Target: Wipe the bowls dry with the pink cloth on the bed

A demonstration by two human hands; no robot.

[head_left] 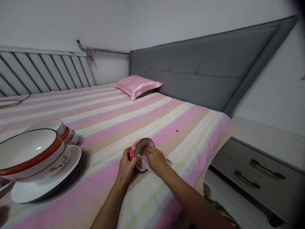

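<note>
A small red-patterned bowl (133,150) with a dark rim is tilted on its side above the striped bedspread, its opening facing right. My left hand (126,166) grips it from the left, thumb near the rim. Inside the opening, my right hand (155,159) presses a pale pinkish cloth (143,163) against the inner wall, and some of the cloth hangs out below and to the right. The tips of my right fingers are partly hidden within the bowl.
At left, a large white bowl with a red band (47,159) stands on a stack of plates (73,159), smaller bowls (71,136) behind it. A pink pillow (138,85) lies by the grey headboard (186,63). A grey nightstand (257,168) stands right of the striped bedspread (107,127).
</note>
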